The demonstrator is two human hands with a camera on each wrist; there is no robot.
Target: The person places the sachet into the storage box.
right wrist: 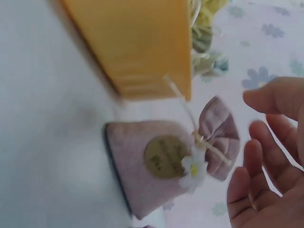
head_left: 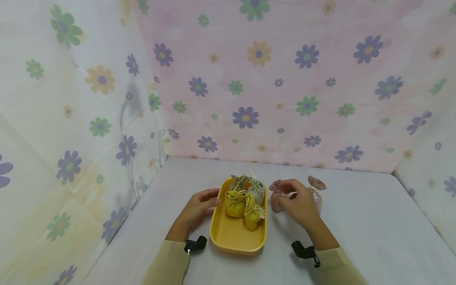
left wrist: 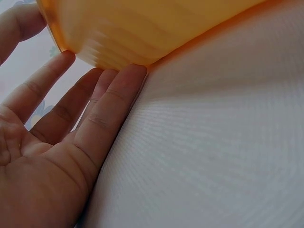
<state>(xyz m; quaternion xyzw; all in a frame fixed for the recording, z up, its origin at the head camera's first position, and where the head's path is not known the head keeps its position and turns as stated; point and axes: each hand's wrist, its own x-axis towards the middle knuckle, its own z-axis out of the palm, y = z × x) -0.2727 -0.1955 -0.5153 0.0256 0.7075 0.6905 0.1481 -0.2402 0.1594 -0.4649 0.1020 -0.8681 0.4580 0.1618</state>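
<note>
My left hand (head_left: 196,208) rests against the left side of a yellow tray (head_left: 238,243). In the left wrist view its fairly straight fingers (left wrist: 97,121) touch the outer wall, some low by the table. Standing right of the tray is a mauve drawstring sachet (right wrist: 137,161) with a round brown label, a white flower and a cord at its neck. My right hand (head_left: 300,201) is beside its gathered top, thumb and fingers spread loosely; a gap shows between them and the cloth in the right wrist view. A second mauve sachet (head_left: 316,184) stands partly hidden behind that hand.
Inside the tray's far half sit two yellow sachets (head_left: 235,205), a grey one (head_left: 255,191) and a brownish one (head_left: 238,183), all tied with cord. The white table (head_left: 370,221) meets flower-patterned cloth walls (head_left: 278,95) at the back and sides.
</note>
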